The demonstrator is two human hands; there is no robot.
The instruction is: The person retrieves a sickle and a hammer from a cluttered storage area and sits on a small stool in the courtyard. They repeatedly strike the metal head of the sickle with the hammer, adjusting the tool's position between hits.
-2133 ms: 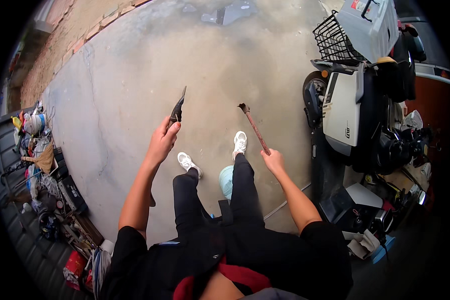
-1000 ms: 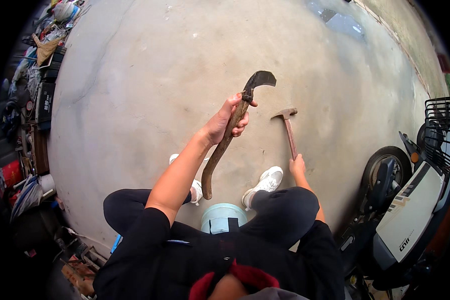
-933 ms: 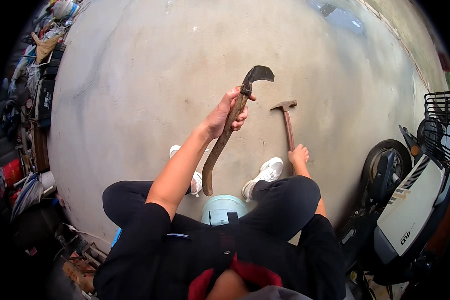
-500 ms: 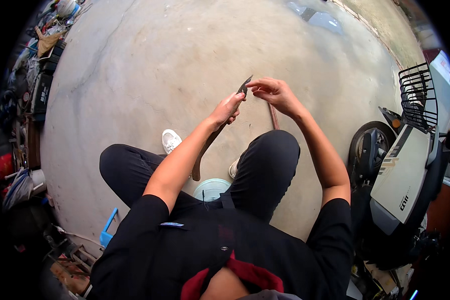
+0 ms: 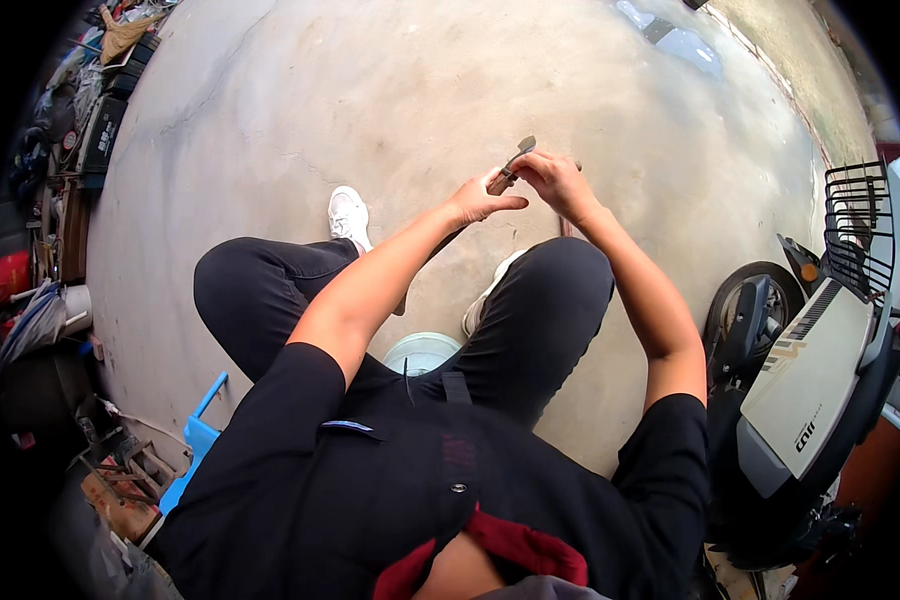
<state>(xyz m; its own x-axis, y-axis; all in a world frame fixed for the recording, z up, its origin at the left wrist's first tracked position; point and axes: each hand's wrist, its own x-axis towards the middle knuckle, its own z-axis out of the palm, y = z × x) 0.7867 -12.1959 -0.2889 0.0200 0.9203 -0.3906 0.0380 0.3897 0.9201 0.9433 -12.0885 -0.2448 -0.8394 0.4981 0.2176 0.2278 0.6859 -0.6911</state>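
My left hand (image 5: 480, 200) grips the wooden handle of a billhook (image 5: 523, 147), its dark metal blade angled up and away from me, the lower handle partly behind my forearm. My right hand (image 5: 559, 186) has its fingers bent and pinched at the base of that blade; exactly what they grip there is partly hidden. Behind my right wrist a reddish hammer handle (image 5: 566, 227) lies on the concrete, mostly hidden. A pale blue bucket (image 5: 420, 350) is under me, between my bent legs.
A parked scooter (image 5: 800, 380) with a black wire basket (image 5: 857, 225) stands close at my right. Piled clutter (image 5: 100, 140) lines the left, with a bright blue plastic object (image 5: 192, 450) near my left elbow. A wet patch (image 5: 670, 35) marks the concrete (image 5: 320, 90) ahead.
I have gone from standing to sitting low. My right hand has let go of the hammer and moved up to the billhook's blade, which has turned in my left hand.
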